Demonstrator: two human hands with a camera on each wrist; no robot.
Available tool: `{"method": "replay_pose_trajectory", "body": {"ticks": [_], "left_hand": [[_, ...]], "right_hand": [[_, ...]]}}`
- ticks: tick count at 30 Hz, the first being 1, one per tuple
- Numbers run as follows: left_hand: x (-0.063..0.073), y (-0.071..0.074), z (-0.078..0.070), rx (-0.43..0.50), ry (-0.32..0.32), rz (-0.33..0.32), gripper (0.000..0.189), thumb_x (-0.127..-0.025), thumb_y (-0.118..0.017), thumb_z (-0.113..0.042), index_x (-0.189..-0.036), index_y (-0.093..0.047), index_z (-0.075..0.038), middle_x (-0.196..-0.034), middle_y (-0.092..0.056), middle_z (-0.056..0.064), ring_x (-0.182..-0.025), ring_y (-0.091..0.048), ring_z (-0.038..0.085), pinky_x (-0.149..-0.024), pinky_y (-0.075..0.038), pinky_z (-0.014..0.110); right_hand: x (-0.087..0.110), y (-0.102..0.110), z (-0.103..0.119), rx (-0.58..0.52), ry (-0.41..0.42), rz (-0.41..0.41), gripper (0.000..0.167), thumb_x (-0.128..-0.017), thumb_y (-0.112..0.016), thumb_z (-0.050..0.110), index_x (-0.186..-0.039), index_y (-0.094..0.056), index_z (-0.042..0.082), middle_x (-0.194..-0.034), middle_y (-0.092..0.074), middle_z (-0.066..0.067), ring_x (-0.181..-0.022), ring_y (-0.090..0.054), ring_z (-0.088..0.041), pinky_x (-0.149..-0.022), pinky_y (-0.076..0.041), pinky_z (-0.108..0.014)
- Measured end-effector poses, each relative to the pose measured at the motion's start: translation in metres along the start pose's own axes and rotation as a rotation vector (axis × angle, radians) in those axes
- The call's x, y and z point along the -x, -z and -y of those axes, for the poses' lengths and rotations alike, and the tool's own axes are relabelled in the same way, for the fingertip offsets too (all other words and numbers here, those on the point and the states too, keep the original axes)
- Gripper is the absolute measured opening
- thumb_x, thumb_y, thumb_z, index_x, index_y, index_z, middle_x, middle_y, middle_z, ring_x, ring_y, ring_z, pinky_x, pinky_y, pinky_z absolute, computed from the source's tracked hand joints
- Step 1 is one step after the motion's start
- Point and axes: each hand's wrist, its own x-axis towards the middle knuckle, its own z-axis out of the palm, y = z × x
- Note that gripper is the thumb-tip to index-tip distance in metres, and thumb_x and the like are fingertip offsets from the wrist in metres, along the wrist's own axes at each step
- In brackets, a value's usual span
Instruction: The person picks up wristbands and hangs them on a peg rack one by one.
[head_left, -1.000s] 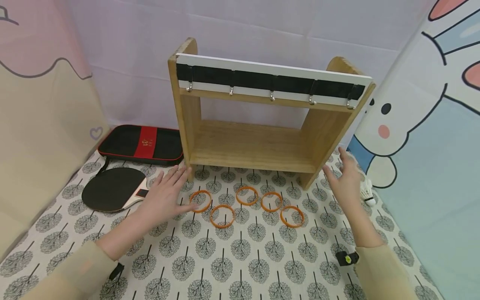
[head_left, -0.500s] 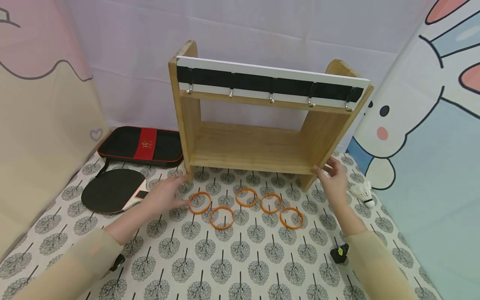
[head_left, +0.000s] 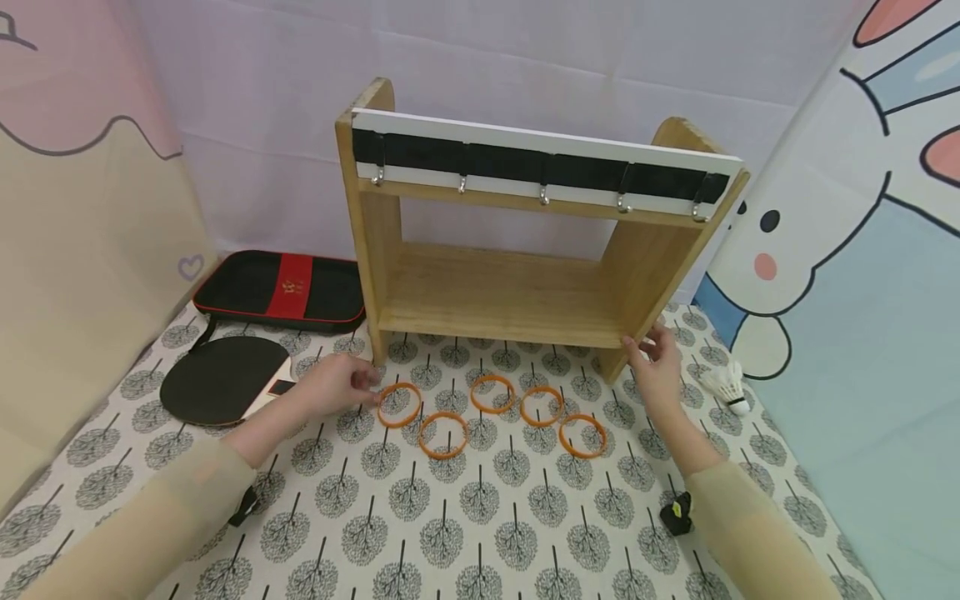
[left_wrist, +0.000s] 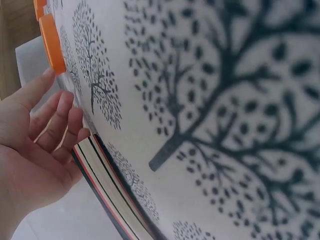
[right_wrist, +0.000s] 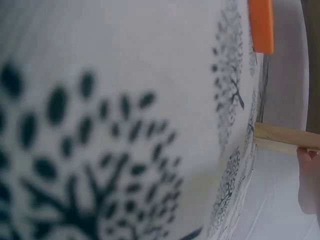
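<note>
My left hand [head_left: 339,385] is low over the cloth, beside the leftmost orange ring [head_left: 399,406]. In the left wrist view its fingers are loosely curled and hold nothing, and the thumb tip is right at an orange ring [left_wrist: 52,44]. At the lower right of the wooden shelf [head_left: 502,292], my right hand [head_left: 658,367] grips the side panel, its thumb on the front edge and its fingers along the outer side. The right wrist view catches only fingertips [right_wrist: 306,157] against the panel [right_wrist: 285,136]. Several more orange rings lie flat before the shelf.
A white board with a black strip [head_left: 543,167] and several metal hooks [head_left: 543,196] runs along the shelf's top front. At left lie a table tennis bat [head_left: 225,381] and a black-and-red case [head_left: 281,287]. A shuttlecock [head_left: 727,387] lies to the right.
My right hand has moved in leftward from beside the shelf and taken hold of its right side panel. My left hand has dropped toward the leftmost ring, its spread fingers now curled loosely.
</note>
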Motion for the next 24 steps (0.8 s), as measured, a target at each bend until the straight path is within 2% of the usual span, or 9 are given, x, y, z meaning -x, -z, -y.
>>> {"method": "replay_pose_trajectory", "body": {"ticks": [4, 9, 19, 24], "left_hand": [[-0.0021, -0.0006, 0.0038, 0.076, -0.008, 0.036, 0.014, -0.079, -0.076, -0.023, -0.088, -0.073, -0.012, -0.07, -0.065, -0.008, -0.064, -0.056, 0.008, -0.059, -0.047, 0.026], [-0.0031, -0.0006, 0.003, 0.137, -0.01, 0.082, 0.008, -0.08, -0.075, -0.022, -0.084, -0.074, -0.015, -0.07, -0.066, -0.008, -0.064, -0.057, 0.01, -0.059, -0.046, 0.026], [-0.0045, -0.0026, -0.0002, 0.183, -0.054, 0.119, 0.005, -0.081, -0.072, -0.011, -0.085, -0.074, -0.008, -0.072, -0.069, -0.003, -0.063, -0.06, 0.008, -0.057, -0.049, 0.023], [-0.0077, -0.0018, -0.0033, 0.175, -0.061, 0.104, 0.004, -0.08, -0.07, -0.007, -0.083, -0.072, -0.006, -0.069, -0.067, -0.003, -0.06, -0.057, 0.008, -0.055, -0.047, 0.022]], "right_hand": [[0.0007, -0.0008, 0.0026, 0.015, 0.02, 0.011, 0.049, -0.093, -0.058, 0.011, -0.138, -0.038, 0.006, -0.128, -0.049, -0.013, -0.101, -0.053, -0.009, -0.079, -0.054, -0.02], [0.0008, -0.0006, 0.0042, 0.051, -0.004, 0.032, 0.05, -0.095, -0.056, 0.013, -0.139, -0.035, 0.009, -0.133, -0.047, -0.014, -0.103, -0.051, -0.013, -0.079, -0.053, -0.02], [0.0003, -0.0005, 0.0051, 0.024, -0.034, 0.065, 0.051, -0.094, -0.056, 0.01, -0.139, -0.032, 0.008, -0.135, -0.043, -0.014, -0.104, -0.05, -0.015, -0.08, -0.054, -0.025], [-0.0009, 0.0003, 0.0066, 0.028, -0.055, 0.079, 0.052, -0.095, -0.055, 0.014, -0.14, -0.03, 0.01, -0.138, -0.041, -0.014, -0.109, -0.048, -0.018, -0.081, -0.052, -0.026]]}}
